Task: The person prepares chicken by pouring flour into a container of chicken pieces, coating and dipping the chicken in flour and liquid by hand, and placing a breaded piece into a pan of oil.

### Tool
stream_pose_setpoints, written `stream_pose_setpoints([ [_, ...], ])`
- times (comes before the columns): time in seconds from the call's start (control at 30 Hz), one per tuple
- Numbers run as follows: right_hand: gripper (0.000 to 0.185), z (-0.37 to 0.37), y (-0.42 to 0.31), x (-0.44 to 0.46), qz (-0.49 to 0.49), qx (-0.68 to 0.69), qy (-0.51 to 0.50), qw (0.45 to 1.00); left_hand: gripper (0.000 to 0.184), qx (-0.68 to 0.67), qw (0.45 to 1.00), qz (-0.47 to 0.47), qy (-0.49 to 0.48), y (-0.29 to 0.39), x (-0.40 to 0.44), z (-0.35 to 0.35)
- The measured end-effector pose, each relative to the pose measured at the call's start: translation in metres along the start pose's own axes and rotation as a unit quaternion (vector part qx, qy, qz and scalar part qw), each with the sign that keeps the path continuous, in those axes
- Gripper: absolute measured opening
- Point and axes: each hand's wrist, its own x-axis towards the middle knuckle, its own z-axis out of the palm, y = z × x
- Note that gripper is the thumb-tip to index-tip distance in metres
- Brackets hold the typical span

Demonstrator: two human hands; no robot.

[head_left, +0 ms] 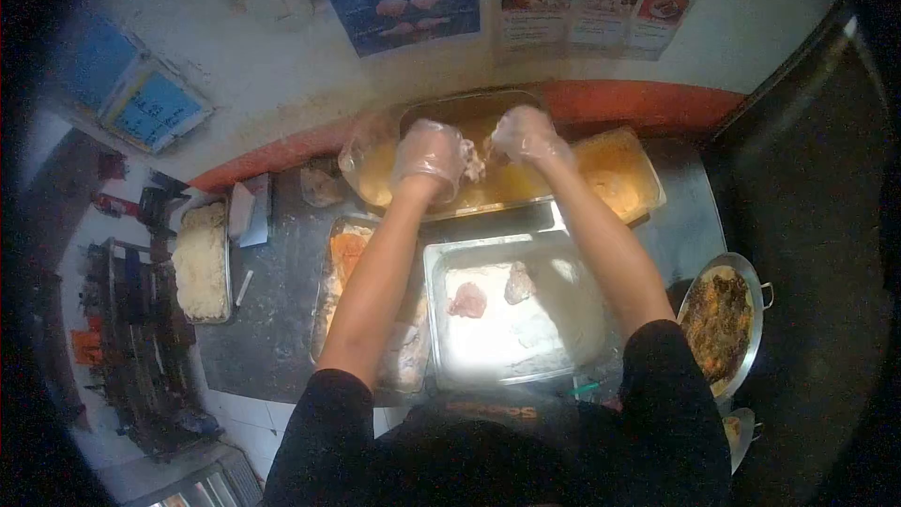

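Both my hands wear clear plastic gloves and are raised over a deep metal pan (441, 113) of yellowish liquid at the back of the table. My left hand (432, 152) is closed, with a pale, ragged piece of raw meat (472, 161) showing at its fingers. A short way to the right, my right hand (526, 136) has its fingers curled down; what is in them, if anything, is hidden. Nearer to me, a metal tray (434, 319) of white flour holds a pink piece of raw meat (467, 300) and a greyer piece (519, 284).
Left of the flour tray lies another tray (319, 319) with orange and floury contents, partly behind my left arm. A floury tray (202, 263) stands far left. A yellowish container (648, 164) sits right of the pan. A round handled pan (751, 357) is at the right edge.
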Motion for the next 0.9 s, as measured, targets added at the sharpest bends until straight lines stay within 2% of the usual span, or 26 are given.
stream_pose_setpoints([
  [0.03,0.025,-0.012,-0.003,-0.011,0.0,0.0,0.0,1.0,0.03,0.05,0.998,0.036,0.027,0.008,-0.005,-0.022],
  [0.07,0.025,-0.018,-0.007,-0.025,0.073,0.141,0.133,0.978,0.029,0.1,0.991,0.072,0.055,0.013,-0.008,-0.035],
  [0.1,0.025,-0.022,-0.008,-0.032,0.142,0.276,0.263,0.913,0.028,0.036,0.987,0.053,0.149,0.006,-0.007,-0.025],
  [0.13,0.025,-0.015,-0.003,-0.025,0.142,0.275,0.263,0.914,0.028,0.036,0.987,0.053,0.15,0.01,-0.008,-0.03],
  [0.17,0.024,0.007,0.002,-0.011,0.127,0.254,0.206,0.937,0.028,-0.08,0.992,0.022,0.092,0.017,-0.013,-0.037],
  [0.23,0.023,0.031,0.01,0.003,0.11,0.228,0.16,0.954,0.027,-0.19,0.981,-0.004,0.044,0.019,-0.015,-0.041],
  [0.3,0.016,0.047,0.014,-0.001,0.014,0.001,0.222,0.975,0.026,-0.016,0.986,0.022,0.162,0.012,-0.019,-0.022],
  [0.33,0.016,0.033,0.003,-0.023,0.014,0.004,0.216,0.976,0.026,-0.017,0.987,0.021,0.156,0.011,-0.024,-0.021],
  [0.37,0.012,-0.001,-0.014,-0.061,0.05,0.371,0.226,0.899,0.024,0.023,0.99,0.027,0.14,0.012,-0.03,-0.023],
  [0.4,0.009,-0.016,-0.024,-0.085,0.086,0.684,0.205,0.695,0.022,0.061,0.99,0.033,0.121,0.014,-0.039,-0.026],
  [0.43,0.002,0.002,-0.022,-0.087,0.076,0.781,0.212,0.583,0.026,0.01,0.99,0.05,0.131,0.019,-0.059,-0.048],
  [0.47,0.007,-0.008,-0.027,-0.113,0.043,0.752,0.233,0.615,0.026,0.004,0.992,0.05,0.116,0.023,-0.079,-0.057],
  [0.53,0.007,-0.018,-0.039,-0.159,0.074,0.698,0.269,0.66,0.027,0.001,0.955,0.135,0.263,0.028,-0.114,-0.06],
  [0.57,0.007,-0.018,-0.042,-0.179,0.086,0.7,0.26,0.659,0.029,-0.111,0.958,0.138,0.226,0.024,-0.125,-0.052],
  [0.63,0.01,-0.015,-0.042,-0.209,0.097,0.633,0.176,0.748,0.023,-0.152,0.946,0.17,0.231,0.036,-0.157,-0.042],
  [0.67,0.01,-0.006,-0.042,-0.218,0.1,0.634,0.173,0.747,0.018,-0.186,0.929,0.204,0.247,0.04,-0.168,-0.041],
  [0.7,0.011,0.007,-0.041,-0.224,0.105,0.636,0.104,0.757,0.017,-0.28,0.917,0.233,0.161,0.036,-0.172,-0.04],
  [0.73,0.013,0.025,-0.04,-0.23,0.111,0.636,0.033,0.763,0.017,-0.282,0.918,0.232,0.157,0.037,-0.179,-0.026],
  [0.77,0.014,0.049,-0.032,-0.23,0.111,0.546,-0.001,0.83,0.023,-0.25,0.916,0.246,0.192,0.037,-0.187,0.0],
  [0.8,0.014,0.08,-0.032,-0.231,0.113,0.548,-0.002,0.829,0.029,-0.218,0.912,0.26,0.228,0.038,-0.194,0.022],
  [0.83,0.012,0.11,-0.034,-0.231,0.115,0.454,0.121,0.875,0.03,-0.217,0.957,0.168,0.091,0.041,-0.198,0.033],
  [0.87,0.011,0.113,-0.041,-0.232,0.112,0.348,0.242,0.899,0.03,-0.217,0.957,0.168,0.091,0.044,-0.198,0.044],
  [0.9,0.01,0.116,-0.047,-0.234,0.132,0.263,0.317,0.902,0.029,-0.169,0.968,0.168,0.072,0.045,-0.193,0.055],
])
